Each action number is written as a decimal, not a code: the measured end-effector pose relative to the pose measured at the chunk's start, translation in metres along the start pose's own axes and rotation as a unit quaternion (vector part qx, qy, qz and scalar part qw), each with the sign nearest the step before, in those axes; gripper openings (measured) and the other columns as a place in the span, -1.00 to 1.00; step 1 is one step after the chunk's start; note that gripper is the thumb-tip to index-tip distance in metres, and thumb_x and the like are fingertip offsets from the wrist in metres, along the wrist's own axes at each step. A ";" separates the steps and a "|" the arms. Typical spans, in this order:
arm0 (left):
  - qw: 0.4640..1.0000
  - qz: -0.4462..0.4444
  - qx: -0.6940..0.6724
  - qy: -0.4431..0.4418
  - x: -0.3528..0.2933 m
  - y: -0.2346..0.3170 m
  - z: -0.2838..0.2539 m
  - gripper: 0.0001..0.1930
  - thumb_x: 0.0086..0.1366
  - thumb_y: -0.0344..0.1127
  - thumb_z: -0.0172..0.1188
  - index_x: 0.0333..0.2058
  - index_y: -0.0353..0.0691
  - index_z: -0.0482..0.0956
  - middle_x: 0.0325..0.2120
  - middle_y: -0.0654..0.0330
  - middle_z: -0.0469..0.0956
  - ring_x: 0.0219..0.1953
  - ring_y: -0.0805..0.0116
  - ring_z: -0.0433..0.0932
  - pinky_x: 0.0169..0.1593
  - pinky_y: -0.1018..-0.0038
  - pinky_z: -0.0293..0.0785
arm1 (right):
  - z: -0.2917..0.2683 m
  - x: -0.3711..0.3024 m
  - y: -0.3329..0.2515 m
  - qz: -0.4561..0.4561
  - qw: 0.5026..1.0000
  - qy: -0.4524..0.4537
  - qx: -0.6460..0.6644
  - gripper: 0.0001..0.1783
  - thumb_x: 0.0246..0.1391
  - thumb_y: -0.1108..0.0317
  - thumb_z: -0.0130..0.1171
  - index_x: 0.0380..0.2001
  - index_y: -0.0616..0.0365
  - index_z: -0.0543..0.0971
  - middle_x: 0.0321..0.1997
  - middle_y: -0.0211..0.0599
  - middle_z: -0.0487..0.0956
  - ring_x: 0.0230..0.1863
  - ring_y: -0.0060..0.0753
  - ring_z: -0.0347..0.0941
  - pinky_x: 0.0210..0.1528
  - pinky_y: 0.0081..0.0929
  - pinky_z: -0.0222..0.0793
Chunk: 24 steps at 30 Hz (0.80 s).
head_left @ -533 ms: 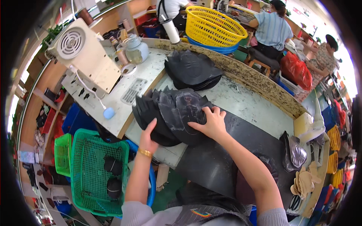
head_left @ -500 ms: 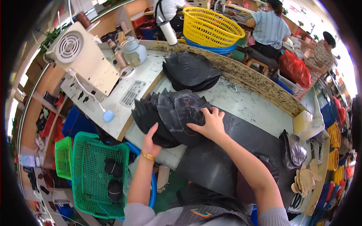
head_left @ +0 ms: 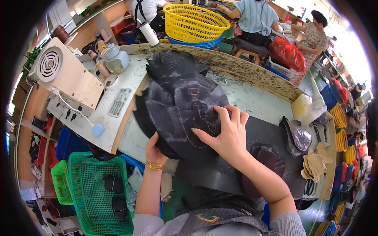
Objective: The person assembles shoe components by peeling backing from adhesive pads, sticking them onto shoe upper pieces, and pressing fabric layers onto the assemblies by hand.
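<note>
In front of me is a stack of black leather-like pieces (head_left: pixel 185 118) with notched, fanned edges and pale scuffs and reddish line marks on the top one. My left hand (head_left: pixel 156 152), a gold bangle at its wrist, grips the stack's near-left edge, thumb on the side and fingers hidden beneath. My right hand (head_left: pixel 230 135) lies over the stack's right part, thumb and index finger set apart on the top piece, gripping it. Behind it sits a second pile of similar black pieces (head_left: pixel 173 63), partly covered. On the dark mat (head_left: pixel 212 177), a maroon piece (head_left: pixel 258 179) shows beside my right forearm.
A beige machine (head_left: pixel 67 74) and a glass jar (head_left: pixel 116 59) stand at left. Below them is a green basket (head_left: pixel 98 153) holding dark bundles. A raised board (head_left: pixel 252 72) edges the table; beyond it are a yellow basket (head_left: pixel 197 23) and people. Tan cut pieces (head_left: pixel 315 163) lie at right.
The stack appears larger and nearer, overlapping the rear pile, with both hands still on it. The whole view has shifted, and more of the maroon piece shows.
</note>
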<state>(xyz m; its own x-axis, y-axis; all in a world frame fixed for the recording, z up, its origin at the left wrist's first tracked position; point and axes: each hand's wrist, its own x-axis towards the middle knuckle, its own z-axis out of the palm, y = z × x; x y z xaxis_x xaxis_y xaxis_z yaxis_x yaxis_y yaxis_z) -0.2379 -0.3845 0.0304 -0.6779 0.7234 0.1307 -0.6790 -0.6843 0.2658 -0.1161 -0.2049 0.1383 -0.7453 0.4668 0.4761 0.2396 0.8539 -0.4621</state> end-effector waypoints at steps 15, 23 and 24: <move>0.457 0.134 0.860 -0.182 0.015 -0.042 0.085 -0.77 0.19 -0.41 0.13 -0.15 -0.24 0.52 -0.19 0.14 0.53 -0.12 0.21 0.49 0.02 0.35 0.33 | -0.022 -0.078 0.074 -0.102 0.980 0.050 0.162 -0.65 -0.18 0.43 0.27 -0.25 0.23 0.47 -0.15 -0.09 0.44 -0.13 -0.08 0.35 -0.11 -0.30 0.31; 0.572 0.262 0.678 -0.381 0.012 -0.144 0.147 -0.74 0.17 -0.46 -0.15 -0.31 -0.41 0.53 -0.22 -0.11 0.53 -0.11 -0.06 0.52 0.00 0.15 0.42 | -0.066 -0.113 0.124 0.020 0.992 0.098 0.077 -0.88 -0.08 0.44 0.17 -0.43 0.21 0.47 -0.33 -0.16 0.48 -0.28 -0.07 0.40 -0.24 -0.32 0.34; 0.556 0.218 0.679 -0.427 0.004 -0.158 0.140 -0.78 0.10 -0.49 -0.05 -0.31 -0.31 0.55 -0.22 -0.02 0.55 -0.10 0.00 0.52 0.02 0.14 0.40 | -0.085 -0.126 0.142 0.080 0.987 0.131 0.045 -0.91 -0.08 0.47 0.16 -0.47 0.22 0.47 -0.37 -0.15 0.48 -0.33 -0.05 0.40 -0.28 -0.31 0.35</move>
<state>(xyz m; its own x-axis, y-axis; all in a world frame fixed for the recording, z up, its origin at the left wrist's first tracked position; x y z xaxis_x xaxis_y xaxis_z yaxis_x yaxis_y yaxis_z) -0.0937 -0.2607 0.1225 0.0806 0.6917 0.7177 0.7290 -0.5320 0.4308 0.0649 -0.1228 0.0759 -0.5125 0.6477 0.5638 0.2755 0.7459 -0.6065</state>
